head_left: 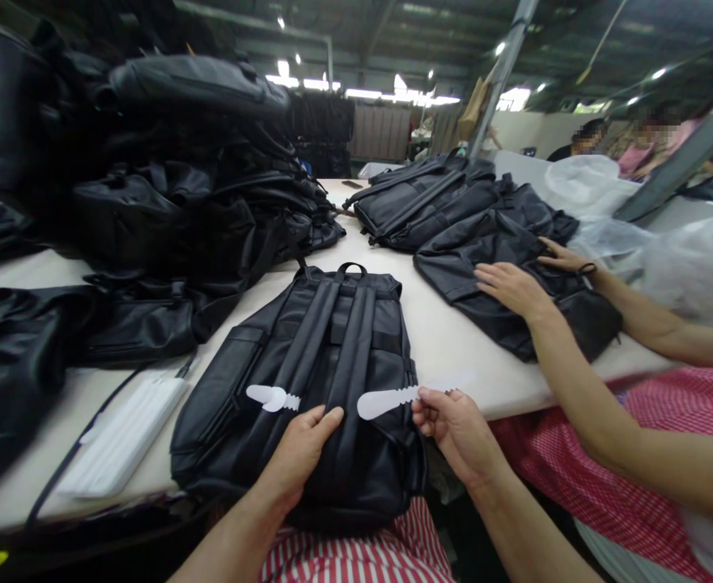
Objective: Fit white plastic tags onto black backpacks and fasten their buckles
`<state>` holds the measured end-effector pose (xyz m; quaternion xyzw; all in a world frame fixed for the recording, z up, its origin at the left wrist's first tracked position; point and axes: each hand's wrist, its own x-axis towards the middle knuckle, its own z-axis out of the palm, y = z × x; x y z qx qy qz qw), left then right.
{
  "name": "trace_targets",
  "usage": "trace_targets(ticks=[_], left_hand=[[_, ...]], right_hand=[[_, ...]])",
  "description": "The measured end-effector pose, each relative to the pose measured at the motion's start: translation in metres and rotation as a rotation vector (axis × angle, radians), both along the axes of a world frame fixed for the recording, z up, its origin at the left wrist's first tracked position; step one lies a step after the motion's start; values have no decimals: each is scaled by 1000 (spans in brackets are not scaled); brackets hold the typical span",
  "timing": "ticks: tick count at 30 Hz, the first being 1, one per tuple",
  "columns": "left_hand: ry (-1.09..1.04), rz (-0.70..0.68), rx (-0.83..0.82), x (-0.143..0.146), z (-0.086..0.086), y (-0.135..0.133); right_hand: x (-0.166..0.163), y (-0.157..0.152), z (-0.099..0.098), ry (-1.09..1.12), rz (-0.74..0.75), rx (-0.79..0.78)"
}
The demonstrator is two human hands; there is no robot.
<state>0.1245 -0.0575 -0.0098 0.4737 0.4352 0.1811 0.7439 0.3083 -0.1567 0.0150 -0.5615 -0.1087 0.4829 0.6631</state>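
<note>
A black backpack (pixel 307 380) lies straps-up on the white table (pixel 441 332) in front of me. My left hand (pixel 301 457) rests on its lower part and pinches the left shoulder strap, where a white plastic tag (pixel 271 397) sticks out. My right hand (pixel 453 425) is closed on a second white plastic tag (pixel 392 401), holding it over the backpack's right edge.
A tall heap of black bags (pixel 167 178) fills the left and back. A stack of white plastic strips (pixel 129 433) lies at front left. To the right, another person's hands (pixel 526 283) press on a black bag (pixel 514 275). Clear plastic sheeting (pixel 647 243) lies further right.
</note>
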Motion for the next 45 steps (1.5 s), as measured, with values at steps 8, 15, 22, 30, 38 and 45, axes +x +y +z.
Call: trace_targets(ticks=[8, 15, 22, 30, 38, 45], left_hand=[[0, -27, 49, -3, -6, -1], [-3, -25, 65, -4, -7, 0], [6, -36, 88, -5, -11, 0], [-32, -49, 52, -3, -8, -1], [-37, -41, 79, -1, -9, -1], [-31, -45, 84, 0, -8, 0]], right_hand=[[-18, 4, -9, -209, -42, -6], [-24, -17, -18, -1439, 380, 397], [-14, -13, -24, -1731, 658, 356], [-20, 2, -8, -1321, 718, 40], [-32, 28, -18, -1072, 426, -233], [-25, 40, -25, -1001, 216, -168]])
